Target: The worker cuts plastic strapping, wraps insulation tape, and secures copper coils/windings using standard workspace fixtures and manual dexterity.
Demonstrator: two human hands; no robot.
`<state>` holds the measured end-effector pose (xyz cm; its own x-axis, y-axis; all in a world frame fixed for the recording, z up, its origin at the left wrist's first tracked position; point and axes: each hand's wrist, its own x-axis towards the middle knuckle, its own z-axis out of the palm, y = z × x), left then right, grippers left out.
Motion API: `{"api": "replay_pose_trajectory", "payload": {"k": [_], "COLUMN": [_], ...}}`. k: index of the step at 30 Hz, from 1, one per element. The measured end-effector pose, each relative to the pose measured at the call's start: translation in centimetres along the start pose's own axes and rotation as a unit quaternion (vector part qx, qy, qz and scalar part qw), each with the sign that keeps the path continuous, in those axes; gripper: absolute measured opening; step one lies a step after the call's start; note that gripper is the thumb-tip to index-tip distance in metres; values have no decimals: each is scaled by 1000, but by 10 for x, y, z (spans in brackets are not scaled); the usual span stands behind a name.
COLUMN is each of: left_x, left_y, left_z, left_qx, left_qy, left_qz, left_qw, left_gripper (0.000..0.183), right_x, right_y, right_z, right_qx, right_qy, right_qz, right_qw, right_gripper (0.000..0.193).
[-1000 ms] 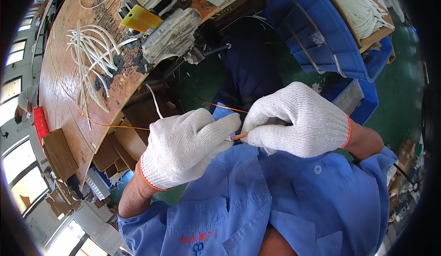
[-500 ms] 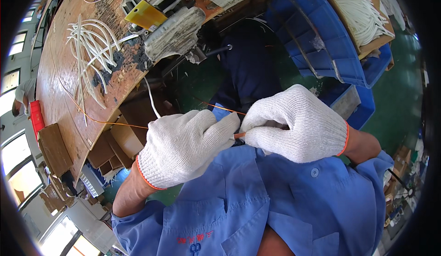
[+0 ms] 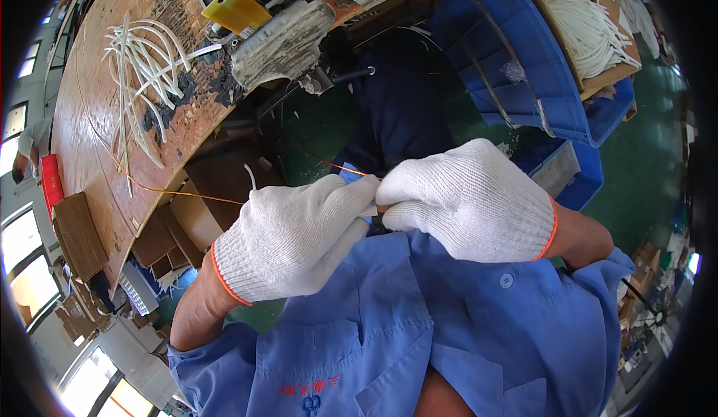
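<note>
Both my hands wear white knitted gloves with orange cuffs, and they meet in front of my chest. My left hand [image 3: 295, 237] is closed on a white tube [image 3: 369, 211], whose short end pokes out between its thumb and finger. Another white tube end [image 3: 250, 178] sticks up behind the left knuckles. My right hand [image 3: 467, 204] pinches an orange-brown wire right at the tube's mouth; its fingertips mostly hide the spot. A thin orange wire [image 3: 202, 195] runs from the table to my left hand, and a piece of orange wire [image 3: 348, 169] shows above the fingertips.
A worn wooden table [image 3: 90, 155] at the left bears a pile of white tubes [image 3: 146, 65] and a grimy machine [image 3: 280, 47] with a yellow plate [image 3: 235, 9]. Blue crates [image 3: 516, 65] and a carton of white tubes [image 3: 583, 24] stand at the right. Cardboard boxes [image 3: 191, 226] sit below the table.
My right hand has shifted left, closing the gap to my left hand. Less of the orange-brown wire shows between them, and the tube end behind my left hand shows shorter.
</note>
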<state>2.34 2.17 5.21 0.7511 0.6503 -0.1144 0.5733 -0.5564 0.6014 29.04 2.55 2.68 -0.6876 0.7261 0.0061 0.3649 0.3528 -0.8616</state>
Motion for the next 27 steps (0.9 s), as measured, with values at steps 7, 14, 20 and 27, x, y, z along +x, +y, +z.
{"api": "replay_pose_trajectory", "payload": {"k": [7,14,20,27], "left_x": [-3,-13,-6,-3], "left_y": [-1,-20,-22,-23], "left_z": [4,8,-2,5], "left_qx": [-62,-219,-417,-328], "left_qy": [-39,-42,-153,-123], "left_qz": [-18,-28,-114,-6], "left_qw": [997,974,889,937], "left_gripper": [32,28,34,25], "right_x": [0,3,-7,13], "right_y": [-10,-6,5,34], "right_z": [14,6,2,-8], "right_qx": [-95,59,-50,175], "right_qy": [-17,-16,-11,-108], "right_qz": [23,45,-21,-32], "right_qw": [995,997,998,978], "right_gripper": [48,55,19,16]}}
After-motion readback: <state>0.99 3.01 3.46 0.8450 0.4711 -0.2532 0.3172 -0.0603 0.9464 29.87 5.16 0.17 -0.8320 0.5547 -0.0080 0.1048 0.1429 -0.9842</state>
